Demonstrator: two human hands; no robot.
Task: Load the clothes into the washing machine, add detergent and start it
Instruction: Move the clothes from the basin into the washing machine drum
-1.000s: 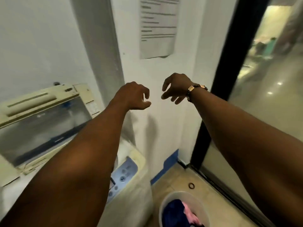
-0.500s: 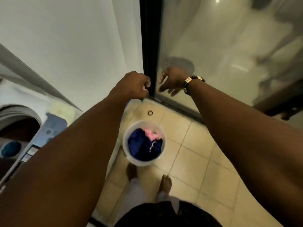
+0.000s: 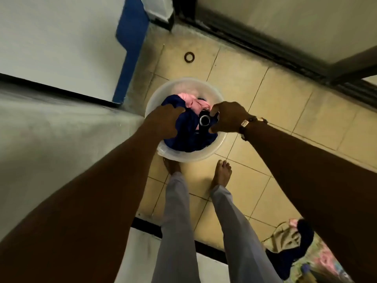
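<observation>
A white plastic bucket stands on the tiled floor in front of my bare feet. It holds a dark blue garment and a pink garment. A black round-topped container sits upright among the clothes. My left hand is down in the bucket with its fingers closed on the blue garment. My right hand, with a bracelet at the wrist, curls thumb and fingers around the black container. The washing machine's pale side fills the left of the view; its drum and panel are out of sight.
A dark ring lies on the floor beyond the bucket. A sliding door track runs along the far right. A blue strip edges the white wall. A heap of cloth and a bag lies at the lower right.
My view has tipped from the wall down to the floor. Both hands have dropped from mid-air into the bucket; the left has closed on the blue garment, the right around the black container.
</observation>
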